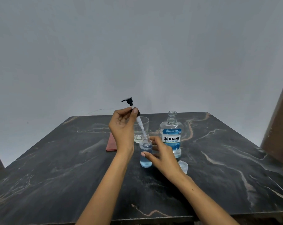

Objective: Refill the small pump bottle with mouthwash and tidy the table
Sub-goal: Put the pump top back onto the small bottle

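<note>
Bottle (145,153) is standing on the desk (218,168), the right hand (160,156) gripping it; the left hand (123,125) is pinching the pump (134,109), its tube entering the neck.

Folded red cloth (111,143): right part hidden behind the left hand (122,127).
Clear drinking glass (141,129): left side covered by the same hand.
Listerine bottle (171,135) label: small print unreadable.
Both forearms: cut off by bottom edge.
</note>
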`<state>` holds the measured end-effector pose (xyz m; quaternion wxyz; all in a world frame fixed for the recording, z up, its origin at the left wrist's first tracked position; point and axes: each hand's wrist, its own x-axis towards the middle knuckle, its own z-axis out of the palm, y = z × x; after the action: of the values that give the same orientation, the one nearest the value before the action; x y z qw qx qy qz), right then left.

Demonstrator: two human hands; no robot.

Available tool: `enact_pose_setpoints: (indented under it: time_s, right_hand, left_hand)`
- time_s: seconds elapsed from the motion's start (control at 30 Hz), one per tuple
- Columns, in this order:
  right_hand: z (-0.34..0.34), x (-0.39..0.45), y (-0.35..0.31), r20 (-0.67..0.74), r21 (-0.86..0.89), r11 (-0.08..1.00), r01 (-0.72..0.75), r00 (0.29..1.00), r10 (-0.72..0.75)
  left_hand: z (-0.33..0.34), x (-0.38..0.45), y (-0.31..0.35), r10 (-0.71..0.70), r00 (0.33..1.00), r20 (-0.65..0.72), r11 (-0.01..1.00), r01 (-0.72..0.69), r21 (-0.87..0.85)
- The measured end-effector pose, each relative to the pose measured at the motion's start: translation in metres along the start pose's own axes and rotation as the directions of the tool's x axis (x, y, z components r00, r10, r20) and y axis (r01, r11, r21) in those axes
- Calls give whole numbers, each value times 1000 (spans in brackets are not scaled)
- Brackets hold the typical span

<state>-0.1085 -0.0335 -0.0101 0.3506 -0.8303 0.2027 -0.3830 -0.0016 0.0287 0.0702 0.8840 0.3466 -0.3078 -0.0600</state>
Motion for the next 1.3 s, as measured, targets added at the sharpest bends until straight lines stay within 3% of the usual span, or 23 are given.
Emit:
enact_pose_setpoints:
  time_s: [0.33,0.67,0.83,0.9,1.0,1.1,1.2,1.3]
  right_hand:
    - [-1,0,-1,10,4,1000,19,1000,-19]
    - [-1,0,-2,2,11,1000,-4,1000,4]
    - [-2,0,-2,12,85,996,-16,1000,16]
    - [-1,0,-2,16,104,994,-25,1000,24]
    - [-1,0,-2,13,102,994,-38,999,37]
    - [-1,0,-2,14,87,995,-44,999,43]
    - [-1,0,-3,13,90,995,-52,999,51]
    - [-2,1,-2,7,107,993,-49,999,48]
  left_hand:
    - [-33,-25,-22,-99,936,337,969,13,248]
    - [-31,-27,-24,-95,948,304,912,-40,409]
    - [-43,-15,-24,-256,860,441,961,177,213]
    - [-45,-13,-24,-275,825,494,960,203,195]
    - [-43,-15,-25,-195,867,459,962,78,262]
    - [-39,-15,-28,-81,928,364,899,-90,428]
    - [-39,-15,-28,-106,925,364,905,-62,420]
    - [-46,-11,-22,-185,875,447,946,35,322]
